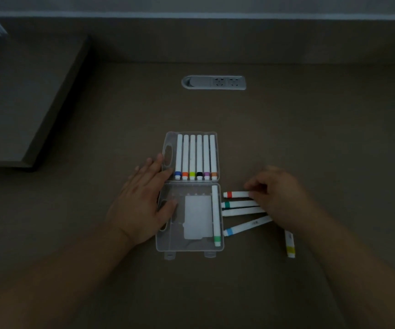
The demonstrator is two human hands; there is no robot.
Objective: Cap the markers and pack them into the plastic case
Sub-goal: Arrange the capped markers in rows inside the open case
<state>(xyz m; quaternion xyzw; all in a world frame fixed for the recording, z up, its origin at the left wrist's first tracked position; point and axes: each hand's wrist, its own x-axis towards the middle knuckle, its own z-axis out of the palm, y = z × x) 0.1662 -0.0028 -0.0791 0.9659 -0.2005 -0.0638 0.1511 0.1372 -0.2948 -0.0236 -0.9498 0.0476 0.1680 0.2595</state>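
Note:
A clear plastic case (168,245) lies open on the table. Its far half holds several white capped markers (196,157) side by side. In the near half, one green-banded marker (215,214) lies along the right wall beside a white card (197,217). My left hand (141,200) rests flat on the case's left edge. Right of the case lie loose markers: red-banded (236,194), dark green (239,204), an unbanded one (244,211), blue (246,226) and yellow (289,245). My right hand (279,195) pinches the red-banded marker's barrel with curled fingers.
A recessed power socket strip (213,82) sits in the table beyond the case. A raised shelf block (25,103) stands at the far left. The scene is dim.

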